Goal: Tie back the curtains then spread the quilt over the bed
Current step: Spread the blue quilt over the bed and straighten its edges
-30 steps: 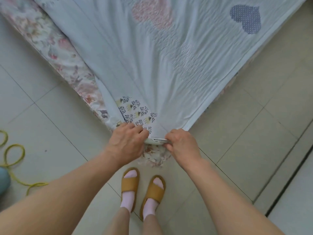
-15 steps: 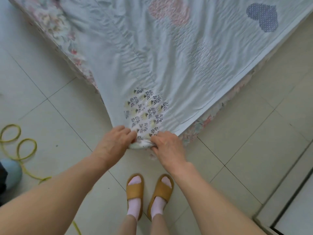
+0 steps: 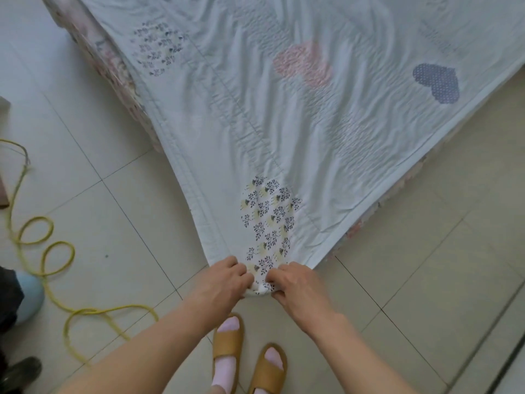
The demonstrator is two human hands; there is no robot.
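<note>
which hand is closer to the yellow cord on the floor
Left. The left hand grips the quilt corner on the side facing the yellow cord; the right hand grips the same corner beyond it, farther from the cord.

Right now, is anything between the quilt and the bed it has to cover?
Nothing visible does. The left hand and right hand pinch the quilt by its corner, and it lies over the bed. The yellow cord lies on the floor, apart.
</note>
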